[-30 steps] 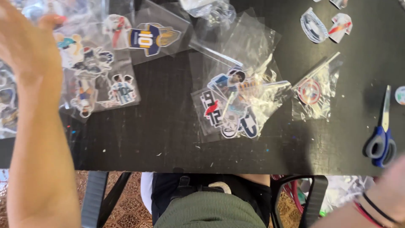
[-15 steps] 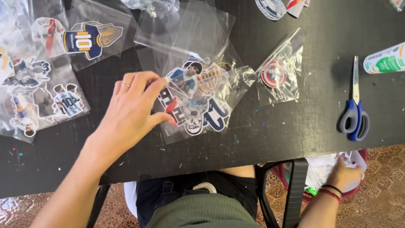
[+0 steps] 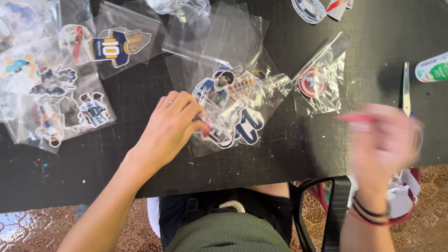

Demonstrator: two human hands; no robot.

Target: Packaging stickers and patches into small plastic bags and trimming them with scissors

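Head view: left hand (image 3: 170, 128), fingers bent, pinching edge of clear bag of cut-out stickers (image 3: 231, 109) at frame centre on black table (image 3: 93, 172). Right hand (image 3: 382, 140), lower right, blurred; something thin and red (image 3: 354, 117) at its fingertips, grip cannot be told. Scissors (image 3: 406, 88) just behind it. Single-badge bag (image 3: 317, 84) right of centre

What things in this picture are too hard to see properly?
- Right hand, head view: blurred by motion; the thin red thing by its fingers cannot be identified.
- Scissors: handles hidden behind the right hand.
- White and green tube: cut off by the right edge.
- Clear sticker bag: partly covered by the left hand.
- Top stickers: cut off by the top edge.
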